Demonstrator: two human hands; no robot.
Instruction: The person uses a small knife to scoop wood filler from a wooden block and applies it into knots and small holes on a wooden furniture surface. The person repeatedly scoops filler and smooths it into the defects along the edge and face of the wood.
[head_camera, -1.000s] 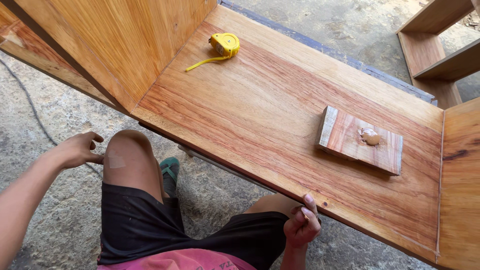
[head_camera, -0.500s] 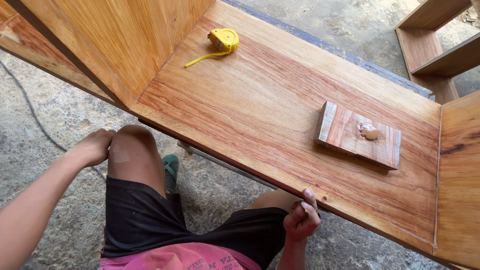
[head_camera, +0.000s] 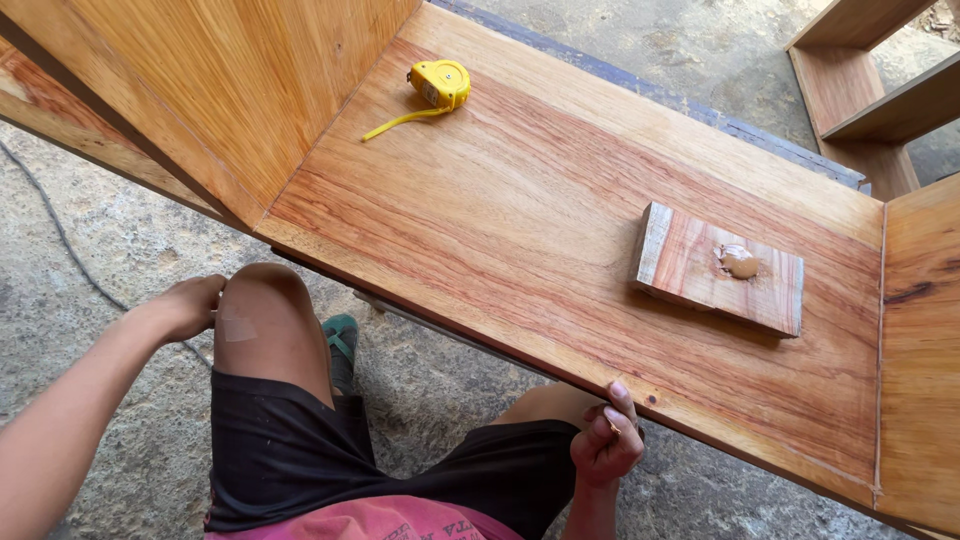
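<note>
Fingers of the right hand (head_camera: 607, 442) press against the front edge of the wide reddish-brown wooden panel (head_camera: 520, 230), thumb pointing up onto the edge and the other fingers curled loosely together below it; the grip is not clamped around anything. The left hand (head_camera: 188, 305) rests with bent fingers against the side of the bare left knee (head_camera: 262, 305), holding nothing. On the panel, well apart from both hands, lies a small rectangular wooden block (head_camera: 700, 270) with a dab of tan filler paste (head_camera: 738, 262) on top. A yellow tape measure (head_camera: 438, 84) with a short length of yellow blade pulled out sits near the far left corner, beside the upright wooden side board (head_camera: 200, 90). Below is a grey concrete floor (head_camera: 120, 250).
</note>
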